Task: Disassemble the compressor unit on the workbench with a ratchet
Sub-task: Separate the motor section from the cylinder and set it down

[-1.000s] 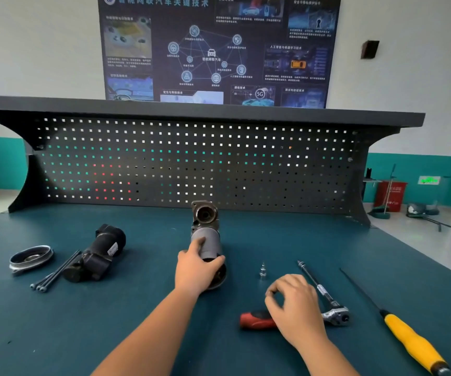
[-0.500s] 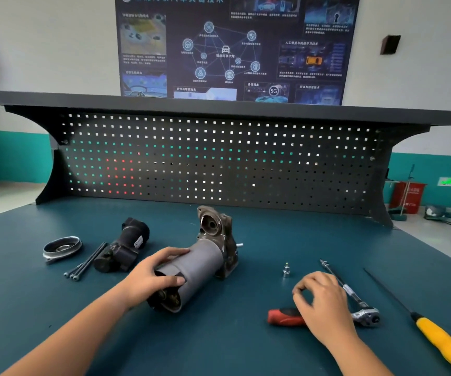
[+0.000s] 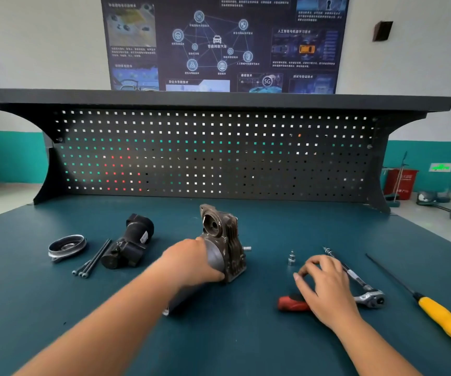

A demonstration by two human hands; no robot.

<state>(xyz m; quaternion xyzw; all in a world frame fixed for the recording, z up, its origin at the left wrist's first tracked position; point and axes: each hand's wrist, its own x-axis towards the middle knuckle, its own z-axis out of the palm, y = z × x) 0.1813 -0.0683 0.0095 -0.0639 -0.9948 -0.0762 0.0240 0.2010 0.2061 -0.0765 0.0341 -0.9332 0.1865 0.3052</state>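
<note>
The grey compressor unit (image 3: 223,240) lies on its side in the middle of the blue workbench (image 3: 29,308), its finned metal head pointing away from me. My left hand (image 3: 191,261) grips its cylindrical body from above and hides most of it. The ratchet (image 3: 365,290), with a red handle and a long extension bar, lies to the right. Over its handle hovers my right hand (image 3: 324,287), fingers loosely curled and holding nothing. A small silver socket (image 3: 291,258) stands between the unit and that hand.
To the left lie a black removed motor part (image 3: 130,244), three long bolts (image 3: 92,260) and a round metal cover (image 3: 67,246). A yellow-handled screwdriver (image 3: 441,318) lies at the far right. A dark pegboard (image 3: 213,153) closes the back of the bench.
My left hand has swung the compressor unit round, from pointing straight away to lying slanted, and slid up its body toward the head. My right hand stays over the ratchet handle.
</note>
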